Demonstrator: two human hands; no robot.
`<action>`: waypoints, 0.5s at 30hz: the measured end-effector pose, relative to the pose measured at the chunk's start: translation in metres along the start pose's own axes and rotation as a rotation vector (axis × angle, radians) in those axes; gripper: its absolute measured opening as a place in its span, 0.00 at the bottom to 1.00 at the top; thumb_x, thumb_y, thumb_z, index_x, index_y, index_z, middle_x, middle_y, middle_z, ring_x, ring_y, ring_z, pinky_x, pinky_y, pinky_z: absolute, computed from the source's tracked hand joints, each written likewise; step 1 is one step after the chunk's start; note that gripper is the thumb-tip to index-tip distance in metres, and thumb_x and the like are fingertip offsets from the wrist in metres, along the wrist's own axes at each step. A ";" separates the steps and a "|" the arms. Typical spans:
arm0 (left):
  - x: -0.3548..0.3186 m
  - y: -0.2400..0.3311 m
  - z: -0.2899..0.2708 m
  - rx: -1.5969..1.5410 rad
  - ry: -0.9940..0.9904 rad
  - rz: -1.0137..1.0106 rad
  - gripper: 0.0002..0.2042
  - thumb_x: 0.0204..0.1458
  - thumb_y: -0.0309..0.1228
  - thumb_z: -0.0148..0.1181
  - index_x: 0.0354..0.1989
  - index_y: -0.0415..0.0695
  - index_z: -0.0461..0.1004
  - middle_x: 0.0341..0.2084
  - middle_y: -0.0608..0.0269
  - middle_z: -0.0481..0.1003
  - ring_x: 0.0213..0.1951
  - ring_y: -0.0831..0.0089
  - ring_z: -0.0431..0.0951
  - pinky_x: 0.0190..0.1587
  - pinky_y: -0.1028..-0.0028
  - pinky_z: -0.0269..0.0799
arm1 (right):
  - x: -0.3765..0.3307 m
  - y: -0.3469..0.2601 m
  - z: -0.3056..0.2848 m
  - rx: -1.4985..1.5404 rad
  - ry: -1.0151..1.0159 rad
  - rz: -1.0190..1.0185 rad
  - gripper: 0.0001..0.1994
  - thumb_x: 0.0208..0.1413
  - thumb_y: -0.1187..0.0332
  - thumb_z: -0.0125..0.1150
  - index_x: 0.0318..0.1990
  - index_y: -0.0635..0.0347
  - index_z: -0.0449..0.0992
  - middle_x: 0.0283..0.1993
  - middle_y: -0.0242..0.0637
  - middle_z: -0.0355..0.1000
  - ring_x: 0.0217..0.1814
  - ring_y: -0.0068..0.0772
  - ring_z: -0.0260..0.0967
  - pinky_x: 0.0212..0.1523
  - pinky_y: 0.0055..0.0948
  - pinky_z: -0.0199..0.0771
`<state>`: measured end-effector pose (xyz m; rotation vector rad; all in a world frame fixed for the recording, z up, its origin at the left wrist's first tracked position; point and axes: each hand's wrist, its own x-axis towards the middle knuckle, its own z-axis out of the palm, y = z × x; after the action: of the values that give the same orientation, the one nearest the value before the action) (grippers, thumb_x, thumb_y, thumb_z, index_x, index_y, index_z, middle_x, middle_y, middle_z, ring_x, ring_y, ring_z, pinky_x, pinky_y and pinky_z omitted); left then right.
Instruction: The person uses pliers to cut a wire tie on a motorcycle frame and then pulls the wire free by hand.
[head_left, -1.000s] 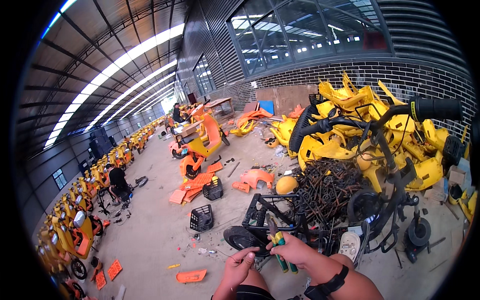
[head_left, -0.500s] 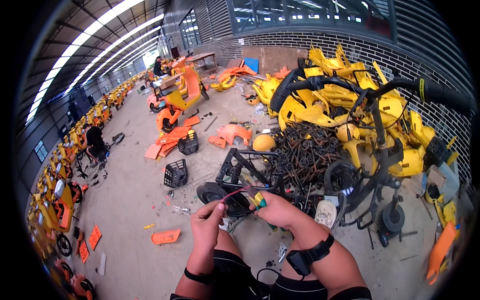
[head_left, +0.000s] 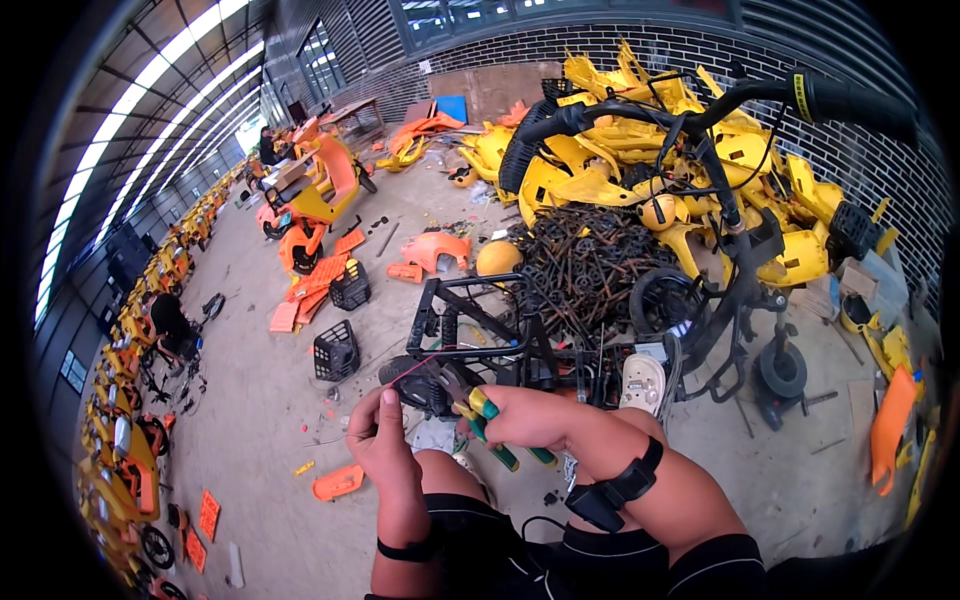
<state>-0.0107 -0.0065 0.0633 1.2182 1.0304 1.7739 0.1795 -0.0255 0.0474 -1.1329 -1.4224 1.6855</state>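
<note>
My left hand pinches a thin red wire between thumb and fingers. The wire slants up toward the right, past the tips of a pair of pliers. These pliers have yellow-and-green handles, and my right hand is closed around them. Their jaws point up and left, close to the wire; I cannot tell whether they touch it. Just beyond both hands lies a black scooter frame with its wheel on the floor.
A black handlebar and stem rise at the right. Behind are a heap of dark metal parts and yellow plastic panels. Black baskets and an orange panel lie left. Scooters line the far left, near a person.
The view has turned, shifting the background left and up. My right hand has tilted the pliers, so more of their handles shows below it. The left hand still pinches the red wire.
</note>
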 end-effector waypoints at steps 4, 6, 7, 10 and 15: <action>0.000 -0.018 -0.008 0.002 -0.029 0.059 0.08 0.57 0.32 0.63 0.38 0.39 0.79 0.21 0.76 0.68 0.20 0.89 0.57 0.21 0.82 0.48 | -0.003 0.002 -0.002 0.126 -0.050 -0.025 0.23 0.52 0.79 0.53 0.59 0.64 0.65 0.52 0.40 0.72 0.47 0.29 0.70 0.45 0.28 0.72; -0.001 -0.023 -0.008 -0.015 -0.045 0.065 0.08 0.57 0.32 0.63 0.37 0.39 0.79 0.21 0.76 0.68 0.20 0.89 0.57 0.22 0.83 0.48 | -0.004 0.001 -0.003 0.149 -0.043 -0.011 0.24 0.52 0.79 0.53 0.59 0.64 0.65 0.53 0.41 0.72 0.49 0.29 0.69 0.45 0.28 0.72; -0.003 -0.023 -0.007 -0.004 -0.051 0.064 0.08 0.57 0.31 0.63 0.37 0.39 0.79 0.20 0.76 0.67 0.21 0.89 0.56 0.22 0.83 0.48 | -0.005 0.000 -0.004 0.160 -0.035 -0.006 0.24 0.52 0.79 0.54 0.59 0.64 0.65 0.53 0.42 0.72 0.50 0.30 0.69 0.46 0.28 0.72; -0.006 -0.020 -0.002 0.026 -0.071 0.075 0.07 0.57 0.30 0.63 0.36 0.39 0.79 0.19 0.77 0.66 0.21 0.88 0.56 0.22 0.83 0.48 | -0.007 0.000 -0.006 0.192 -0.021 -0.019 0.24 0.52 0.79 0.55 0.59 0.64 0.65 0.53 0.43 0.71 0.50 0.30 0.69 0.47 0.28 0.72; -0.011 -0.017 0.001 0.045 -0.095 0.061 0.05 0.56 0.28 0.64 0.34 0.39 0.78 0.19 0.78 0.65 0.21 0.88 0.56 0.23 0.82 0.48 | -0.012 -0.004 -0.012 0.201 0.006 -0.035 0.24 0.52 0.79 0.56 0.59 0.63 0.66 0.53 0.42 0.71 0.51 0.30 0.69 0.47 0.28 0.72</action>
<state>-0.0041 -0.0093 0.0444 1.3618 0.9917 1.7294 0.1948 -0.0299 0.0535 -0.9955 -1.2299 1.7549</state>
